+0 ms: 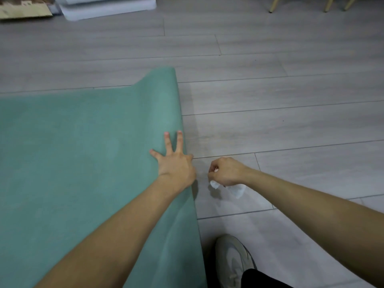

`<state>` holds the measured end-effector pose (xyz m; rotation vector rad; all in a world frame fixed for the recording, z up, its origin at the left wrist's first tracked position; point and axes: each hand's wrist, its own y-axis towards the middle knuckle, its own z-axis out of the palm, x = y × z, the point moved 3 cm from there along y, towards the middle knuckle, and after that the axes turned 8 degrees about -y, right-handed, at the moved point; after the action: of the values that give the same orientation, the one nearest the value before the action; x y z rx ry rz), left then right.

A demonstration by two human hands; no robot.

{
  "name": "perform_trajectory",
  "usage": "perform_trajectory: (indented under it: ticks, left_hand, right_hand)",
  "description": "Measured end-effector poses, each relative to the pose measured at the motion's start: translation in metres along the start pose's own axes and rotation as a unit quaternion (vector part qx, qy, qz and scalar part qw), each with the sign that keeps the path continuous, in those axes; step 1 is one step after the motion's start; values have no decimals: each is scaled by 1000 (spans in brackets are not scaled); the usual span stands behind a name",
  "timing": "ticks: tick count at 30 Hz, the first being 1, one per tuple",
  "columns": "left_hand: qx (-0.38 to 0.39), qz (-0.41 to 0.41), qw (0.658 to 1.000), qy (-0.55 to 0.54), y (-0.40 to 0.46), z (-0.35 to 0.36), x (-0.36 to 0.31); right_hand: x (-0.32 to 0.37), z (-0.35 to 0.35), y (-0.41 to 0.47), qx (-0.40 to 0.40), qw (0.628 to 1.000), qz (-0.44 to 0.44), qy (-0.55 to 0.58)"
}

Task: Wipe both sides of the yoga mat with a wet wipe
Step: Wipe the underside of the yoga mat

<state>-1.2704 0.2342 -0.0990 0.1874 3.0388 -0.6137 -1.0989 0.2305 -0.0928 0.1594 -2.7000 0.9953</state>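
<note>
A green yoga mat (pixel 83 152) lies spread on the grey floor and fills the left half of the view; its far right corner curls up. My left hand (pixel 175 161) rests flat on the mat beside its right edge, fingers spread and straight. My right hand (pixel 225 170) hovers just right of that edge above the floor, fingers curled round a crumpled white wet wipe (pixel 236 189) that hangs out below the fist.
A grey-white shoe (pixel 232 258) and a dark trouser leg stand at the bottom, right of the mat. A white box (pixel 108 6) and cardboard (pixel 22 9) sit at the far left. Wooden chair legs (pixel 328 5) stand at the far right.
</note>
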Motion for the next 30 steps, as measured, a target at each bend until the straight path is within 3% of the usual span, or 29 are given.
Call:
perform_trajectory:
  ticks: [6, 11, 18, 25, 30]
  left_hand:
    - [-49, -82, 995, -29, -2, -39, 53]
    - [-40, -197, 975, -91, -9, -61, 118]
    - [-86, -190, 956, -208, -24, -109, 177]
    - [-96, -232, 910, -329, -59, -210, 208]
    - [-135, -234, 873, -406, -106, -321, 181]
  right_hand:
    - [0, 2, 10, 16, 999, -22, 15]
    - [51, 2, 9, 23, 997, -76, -2]
    - [194, -14, -54, 61, 978, -196, -21]
    - [252, -55, -167, 192, 963, -186, -42]
    - [281, -109, -263, 151, 975, -142, 82]
